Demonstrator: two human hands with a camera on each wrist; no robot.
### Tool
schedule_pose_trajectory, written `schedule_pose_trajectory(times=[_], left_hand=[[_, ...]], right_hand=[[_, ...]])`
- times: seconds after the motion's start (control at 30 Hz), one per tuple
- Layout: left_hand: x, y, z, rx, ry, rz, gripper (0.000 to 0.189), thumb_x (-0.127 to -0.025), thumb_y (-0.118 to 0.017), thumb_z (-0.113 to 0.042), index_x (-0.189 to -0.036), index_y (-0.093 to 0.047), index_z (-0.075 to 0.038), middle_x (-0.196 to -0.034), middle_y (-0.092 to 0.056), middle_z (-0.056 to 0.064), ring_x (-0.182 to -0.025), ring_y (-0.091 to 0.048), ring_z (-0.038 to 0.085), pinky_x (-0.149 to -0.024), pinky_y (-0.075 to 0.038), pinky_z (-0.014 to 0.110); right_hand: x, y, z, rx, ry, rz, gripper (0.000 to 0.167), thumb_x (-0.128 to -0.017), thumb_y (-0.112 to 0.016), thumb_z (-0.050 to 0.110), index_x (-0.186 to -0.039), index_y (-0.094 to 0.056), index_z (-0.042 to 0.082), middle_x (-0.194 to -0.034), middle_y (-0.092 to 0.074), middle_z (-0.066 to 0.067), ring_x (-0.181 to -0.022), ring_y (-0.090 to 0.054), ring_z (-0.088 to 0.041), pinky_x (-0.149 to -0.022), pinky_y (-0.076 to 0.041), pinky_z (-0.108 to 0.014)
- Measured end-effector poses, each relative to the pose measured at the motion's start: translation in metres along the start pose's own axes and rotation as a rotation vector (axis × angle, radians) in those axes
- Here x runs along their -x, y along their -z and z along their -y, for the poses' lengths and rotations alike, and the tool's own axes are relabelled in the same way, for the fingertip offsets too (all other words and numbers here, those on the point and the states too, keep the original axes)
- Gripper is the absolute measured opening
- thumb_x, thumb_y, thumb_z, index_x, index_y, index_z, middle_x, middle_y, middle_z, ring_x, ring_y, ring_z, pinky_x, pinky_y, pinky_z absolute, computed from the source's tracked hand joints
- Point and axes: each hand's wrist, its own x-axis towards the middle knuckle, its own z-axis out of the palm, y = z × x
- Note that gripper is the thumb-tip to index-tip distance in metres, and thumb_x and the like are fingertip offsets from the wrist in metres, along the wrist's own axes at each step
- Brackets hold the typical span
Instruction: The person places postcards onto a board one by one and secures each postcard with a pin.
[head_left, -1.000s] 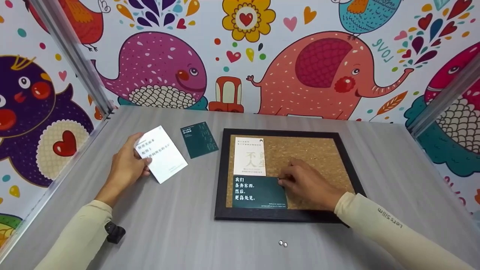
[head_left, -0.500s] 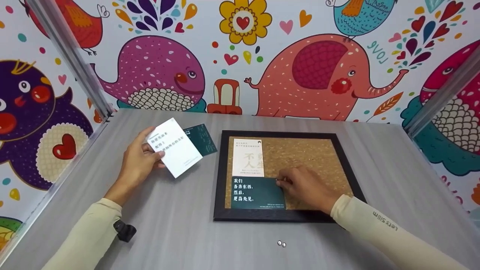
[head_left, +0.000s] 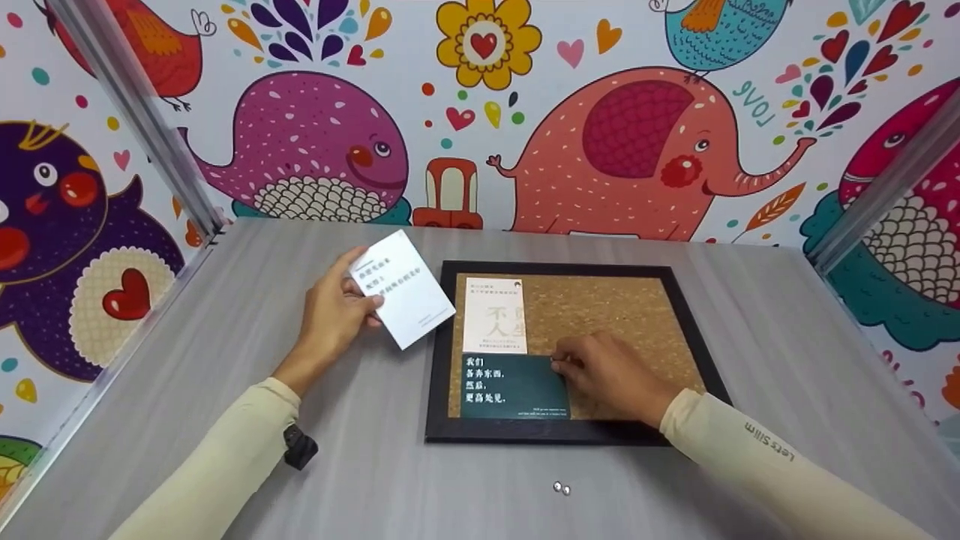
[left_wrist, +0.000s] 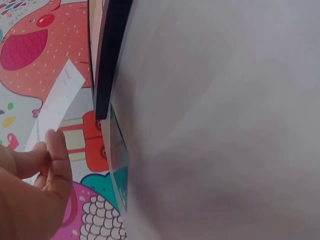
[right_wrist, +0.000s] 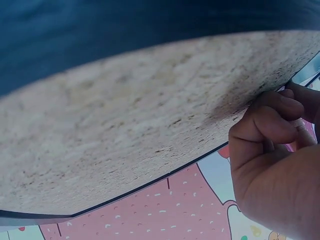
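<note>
Gray table, cartoon-printed wall, one corkboard. Left of corkboard: one white card, pinched by left hand. On it: two cards; curled right hand, contents indeterminable. In front: two studs.

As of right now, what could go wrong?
Two small shiny pieces lie loose on the tabletop near the frame; a sleeve could knock them. The left hand grips the white card by one side only; it might slip. The right hand, at the corner of the green card, could nudge it askew.
</note>
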Motion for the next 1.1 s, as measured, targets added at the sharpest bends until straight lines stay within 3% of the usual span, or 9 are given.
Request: schedule_pose_trajectory(times=[0.27,0.5,0.7,0.9,1.1], left_hand=[[-0.002,-0.035,-0.002,-0.008,-0.007,0.016,0.082,-0.093,-0.074,0.018,-0.166,-0.049,-0.01,-0.088,-0.069,0.019,-0.062,-0.067,0.021,-0.061,-0.064,0.038],[-0.001,-0.055,-0.008,-0.023,-0.001,0.034,0.076,-0.098,-0.075,0.011,-0.165,-0.047,-0.013,-0.091,-0.072,0.015,-0.069,-0.068,0.025,-0.068,-0.065,0.045],[-0.005,-0.073,-0.009,-0.003,-0.016,0.056,0.073,-0.098,-0.075,0.012,-0.162,-0.049,-0.011,-0.091,-0.074,0.015,-0.065,-0.068,0.024,-0.065,-0.065,0.041],[-0.009,-0.091,-0.014,0.013,0.008,0.079,0.073,-0.098,-0.074,0.012,-0.162,-0.05,-0.011,-0.091,-0.072,0.014,-0.06,-0.067,0.021,-0.062,-0.063,0.035],[-0.011,-0.105,-0.022,0.018,0.02,0.115,0.073,-0.1,-0.073,0.011,-0.163,-0.048,-0.015,-0.093,-0.067,0.013,-0.067,-0.068,0.023,-0.066,-0.063,0.035]], right_hand=[[0.001,0.001,0.003,-0.008,-0.052,0.025,0.011,-0.106,-0.076,0.01,-0.109,-0.083,0.018,-0.091,-0.076,0.011,-0.077,-0.065,-0.009,-0.073,-0.058,-0.03],[0.0,0.001,0.003,-0.001,-0.031,0.017,0.01,-0.105,-0.076,0.009,-0.105,-0.082,0.017,-0.088,-0.075,0.01,-0.075,-0.062,-0.009,-0.07,-0.056,-0.03],[0.0,0.001,0.003,0.039,-0.011,-0.003,0.007,-0.103,-0.079,0.01,-0.1,-0.081,0.016,-0.083,-0.073,0.01,-0.073,-0.06,-0.008,-0.066,-0.053,-0.03],[0.001,0.001,0.003,0.025,-0.029,0.003,0.008,-0.104,-0.077,0.012,-0.102,-0.082,0.018,-0.083,-0.072,0.013,-0.073,-0.061,-0.008,-0.067,-0.054,-0.03],[0.0,0.001,0.002,0.007,-0.02,0.005,0.009,-0.105,-0.077,0.012,-0.102,-0.082,0.019,-0.084,-0.073,0.013,-0.073,-0.061,-0.009,-0.068,-0.055,-0.031]])
